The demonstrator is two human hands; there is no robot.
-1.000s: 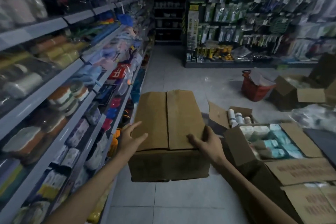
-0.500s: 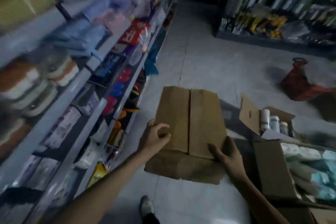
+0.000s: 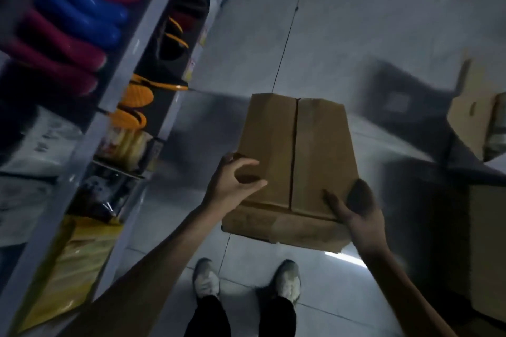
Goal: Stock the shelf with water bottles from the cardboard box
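Cardboard box [image 3: 295, 150], flaps closed, sits between both hands over the tiled floor [image 3: 356, 22], just ahead of two grey shoes [image 3: 206, 280]. Left hand [image 3: 230, 186] curls its fingers over the near left corner; right hand [image 3: 361, 213] clasps the near right corner, thumb on top. Shelf [image 3: 131, 44] with red and blue slippers [image 3: 82, 16] stands at left; another open carton [image 3: 471, 120] lies well apart at right

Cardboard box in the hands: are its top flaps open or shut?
Shut. Both flaps of the cardboard box lie flat, meeting along a centre seam.
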